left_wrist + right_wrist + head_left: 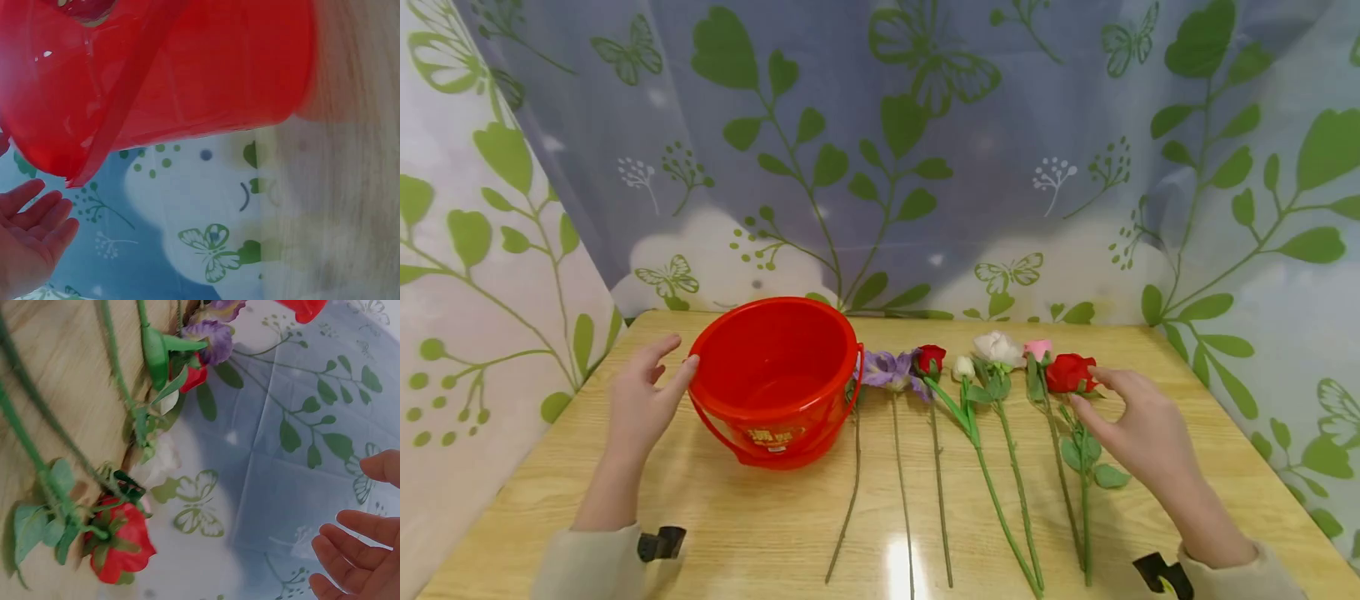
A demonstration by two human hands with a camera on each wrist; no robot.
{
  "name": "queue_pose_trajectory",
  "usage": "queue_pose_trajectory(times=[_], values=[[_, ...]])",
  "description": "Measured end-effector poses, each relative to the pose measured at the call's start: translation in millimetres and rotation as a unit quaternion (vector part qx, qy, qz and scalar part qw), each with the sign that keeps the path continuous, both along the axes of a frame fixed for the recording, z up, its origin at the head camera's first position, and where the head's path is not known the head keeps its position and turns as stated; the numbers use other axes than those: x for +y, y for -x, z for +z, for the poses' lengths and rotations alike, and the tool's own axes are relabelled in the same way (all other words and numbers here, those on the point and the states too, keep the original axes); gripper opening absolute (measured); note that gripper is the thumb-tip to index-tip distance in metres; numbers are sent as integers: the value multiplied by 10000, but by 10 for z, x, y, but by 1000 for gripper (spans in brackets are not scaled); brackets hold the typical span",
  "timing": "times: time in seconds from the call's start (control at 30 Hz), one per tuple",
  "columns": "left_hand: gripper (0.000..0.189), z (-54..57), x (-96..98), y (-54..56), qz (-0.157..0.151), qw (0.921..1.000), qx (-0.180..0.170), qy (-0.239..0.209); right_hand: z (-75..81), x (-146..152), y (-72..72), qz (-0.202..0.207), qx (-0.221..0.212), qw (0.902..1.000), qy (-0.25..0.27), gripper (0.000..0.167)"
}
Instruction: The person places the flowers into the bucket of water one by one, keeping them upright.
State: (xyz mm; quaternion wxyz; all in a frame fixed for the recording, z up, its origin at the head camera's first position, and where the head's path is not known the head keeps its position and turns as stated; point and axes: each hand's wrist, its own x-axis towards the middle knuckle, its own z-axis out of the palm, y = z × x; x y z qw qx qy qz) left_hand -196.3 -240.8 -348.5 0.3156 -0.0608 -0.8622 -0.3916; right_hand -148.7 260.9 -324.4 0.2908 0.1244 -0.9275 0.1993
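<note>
- The work is judged to be at its very start: no flower can be seen inside the red bucket (775,342), and none is held.
- The bucket is stood upright, mouth up, on the left part of the tabletop (737,525).
- Seven stems are laid side by side to its right, roughly in a row: a leftmost stem (857,442), its head partly hidden by the bucket, then a purple flower (891,371), a small red rose (930,358), a white bud (963,367), a white rose (997,347), a pink flower (1037,348) and a large red rose (1070,372).
- The left hand (646,398) is held beside the bucket's rim, fingers loosely spread and nothing gripped; whether the rim is touched cannot be told.
- The right hand (1138,425) is poised near the large red rose, thumb and fingers apart; a gap is shown by the right wrist view.
- All handling of the flowers appears left to be done; no stem has yet been picked up.
</note>
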Motion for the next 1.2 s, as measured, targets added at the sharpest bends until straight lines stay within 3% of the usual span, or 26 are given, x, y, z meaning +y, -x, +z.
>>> queue_pose_trajectory(times=[0.17, 0.47, 0.9, 1.2], values=[[38, -39, 17, 25, -165, 9996, -223, 25, -57, 126, 21, -65, -278, 9993, 231, 36], [36, -48, 24, 29, -347, 9992, -214, -38, -152, 298, 81, -82, -1039, 9923, 669, 37], [39, -22, 48, 20, -397, 9977, -497, -213, -388, 495, 152, -104, -2224, 9698, 993, 46], [40, -34, 60, 21, -524, 9959, -549, -489, -499, 563, 91, -56, -2844, 9528, 1063, 51]])
